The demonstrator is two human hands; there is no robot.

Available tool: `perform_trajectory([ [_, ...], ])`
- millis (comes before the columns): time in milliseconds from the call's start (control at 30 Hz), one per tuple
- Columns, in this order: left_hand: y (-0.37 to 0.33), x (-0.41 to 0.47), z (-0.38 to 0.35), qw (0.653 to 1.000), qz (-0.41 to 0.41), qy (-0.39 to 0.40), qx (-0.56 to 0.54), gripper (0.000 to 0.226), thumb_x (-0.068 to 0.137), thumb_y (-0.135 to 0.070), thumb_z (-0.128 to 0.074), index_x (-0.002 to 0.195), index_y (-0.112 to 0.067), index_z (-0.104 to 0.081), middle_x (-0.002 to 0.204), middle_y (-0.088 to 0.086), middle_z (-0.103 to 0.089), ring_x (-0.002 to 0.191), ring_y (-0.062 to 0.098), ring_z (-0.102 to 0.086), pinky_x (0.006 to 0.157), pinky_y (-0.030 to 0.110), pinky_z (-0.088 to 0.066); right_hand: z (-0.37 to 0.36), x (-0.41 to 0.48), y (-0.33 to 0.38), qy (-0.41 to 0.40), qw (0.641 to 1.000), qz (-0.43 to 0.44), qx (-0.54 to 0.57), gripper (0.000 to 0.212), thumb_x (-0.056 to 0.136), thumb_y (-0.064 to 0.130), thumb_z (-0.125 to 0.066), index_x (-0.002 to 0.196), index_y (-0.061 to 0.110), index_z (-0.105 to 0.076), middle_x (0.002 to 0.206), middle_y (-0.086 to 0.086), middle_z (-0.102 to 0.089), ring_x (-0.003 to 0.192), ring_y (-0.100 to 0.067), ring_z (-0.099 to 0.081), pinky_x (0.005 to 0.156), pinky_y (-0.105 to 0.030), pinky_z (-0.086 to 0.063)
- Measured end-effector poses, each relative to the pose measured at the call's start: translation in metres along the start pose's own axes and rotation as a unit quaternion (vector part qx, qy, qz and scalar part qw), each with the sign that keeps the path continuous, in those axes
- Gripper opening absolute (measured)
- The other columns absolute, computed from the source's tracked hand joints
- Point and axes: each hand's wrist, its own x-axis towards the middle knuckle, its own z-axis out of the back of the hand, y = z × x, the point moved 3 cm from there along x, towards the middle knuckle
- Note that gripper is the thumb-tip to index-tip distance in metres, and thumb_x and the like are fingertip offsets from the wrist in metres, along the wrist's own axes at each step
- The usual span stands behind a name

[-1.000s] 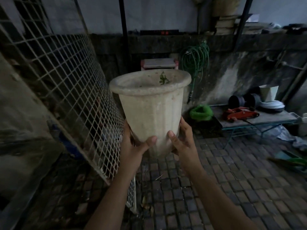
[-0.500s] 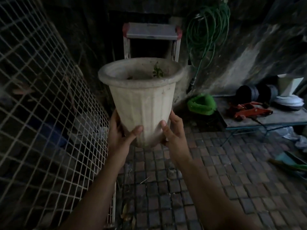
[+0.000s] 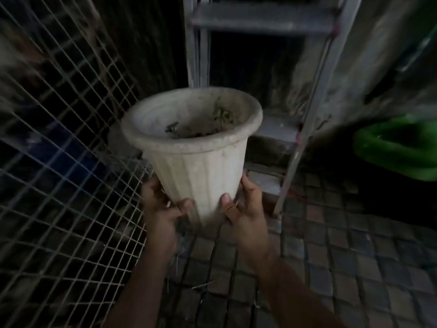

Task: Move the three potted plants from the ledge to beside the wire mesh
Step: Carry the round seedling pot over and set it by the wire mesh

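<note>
A pale ribbed potted plant with a small green sprig inside is held upright above the brick floor. My left hand grips its lower left side and my right hand grips its lower right side. The wire mesh leans along the left, its lower edge close to the pot's left. The frame is blurred. No other potted plant and no ledge are in view.
A metal stepladder stands right behind the pot against the dark wall. A green coiled thing lies at the right. The brick paved floor stretches under and to the right of my arms.
The pot has come lower and closer to the stepladder and the mesh's foot. The view has tilted down, so the bench and hose on the right have left the frame.
</note>
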Motion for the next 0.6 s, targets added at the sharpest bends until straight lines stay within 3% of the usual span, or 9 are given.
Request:
perform_trajectory([
  [67, 0.071, 0.013, 0.018, 1.0, 0.012, -0.007, 0.002, 0.098, 0.052, -0.013, -0.083, 0.143, -0.006, -0.045, 0.149, 0.025, -0.053, 0.133, 0.048, -0.055, 0.101, 0.078, -0.044, 0.015, 0.022, -0.071, 0.023, 1.0, -0.003, -0.008, 0.058, 0.091, 0.039, -0.072, 0.142, 0.036, -0.043, 0.15, 0.023, -0.048, 0.14, -0.013, -0.049, 0.106, -0.055, -0.052],
  [167, 0.176, 0.018, 0.049, 0.999, 0.033, -0.016, 0.014, 0.099, 0.051, -0.014, -0.084, 0.141, -0.007, -0.044, 0.149, 0.021, -0.055, 0.133, 0.043, -0.057, 0.1, 0.067, -0.051, 0.037, 0.031, -0.179, 0.021, 0.999, -0.024, 0.005, 0.065, 0.09, 0.032, -0.068, 0.147, 0.021, -0.039, 0.15, 0.015, -0.051, 0.136, -0.009, -0.052, 0.105, -0.054, -0.052],
  [300, 0.293, 0.018, 0.096, 0.998, 0.063, -0.009, 0.029, 0.099, 0.049, -0.015, -0.087, 0.139, -0.011, -0.044, 0.153, 0.016, -0.052, 0.137, 0.037, -0.056, 0.105, 0.071, -0.047, 0.052, 0.032, -0.31, 0.005, 0.999, -0.046, 0.027, 0.064, 0.086, 0.027, -0.074, 0.142, 0.02, -0.043, 0.136, 0.022, -0.061, 0.131, -0.009, -0.057, 0.105, -0.055, -0.052],
  [367, 0.335, 0.025, 0.122, 0.996, 0.076, -0.011, 0.042, 0.1, 0.048, -0.015, -0.088, 0.138, -0.012, -0.044, 0.152, 0.014, -0.053, 0.136, 0.036, -0.057, 0.104, 0.075, -0.045, 0.047, 0.032, -0.362, -0.016, 0.998, -0.053, 0.028, 0.06, 0.087, 0.019, -0.075, 0.137, 0.018, -0.043, 0.133, 0.017, -0.062, 0.132, -0.019, -0.057, 0.104, -0.061, -0.05],
  [467, 0.384, 0.04, 0.15, 0.997, 0.069, -0.005, 0.043, 0.087, 0.054, -0.005, -0.084, 0.132, -0.014, -0.047, 0.149, 0.01, -0.057, 0.132, 0.034, -0.059, 0.103, 0.07, -0.047, 0.036, 0.038, -0.421, -0.044, 0.998, -0.042, 0.028, 0.06, 0.086, 0.014, -0.076, 0.134, 0.016, -0.04, 0.141, -0.008, -0.057, 0.134, -0.03, -0.054, 0.108, -0.06, -0.047],
  [533, 0.407, 0.05, 0.163, 0.998, 0.056, -0.004, 0.035, 0.071, 0.06, 0.0, -0.077, 0.121, -0.024, -0.049, 0.142, 0.006, -0.06, 0.126, 0.028, -0.061, 0.096, 0.064, -0.05, 0.031, 0.049, -0.444, -0.024, 0.999, -0.022, 0.025, 0.063, 0.083, 0.018, -0.075, 0.135, 0.015, -0.04, 0.14, -0.007, -0.055, 0.134, -0.028, -0.053, 0.111, -0.056, -0.047],
  [600, 0.421, 0.06, 0.165, 0.998, 0.052, 0.005, 0.045, 0.07, 0.06, -0.005, -0.08, 0.117, -0.03, -0.049, 0.137, -0.001, -0.061, 0.126, 0.027, -0.062, 0.089, 0.056, -0.056, 0.033, 0.063, -0.457, 0.0, 1.0, -0.011, 0.012, 0.061, 0.088, 0.013, -0.077, 0.136, 0.013, -0.04, 0.132, 0.001, -0.057, 0.127, -0.018, -0.057, 0.109, -0.049, -0.049],
])
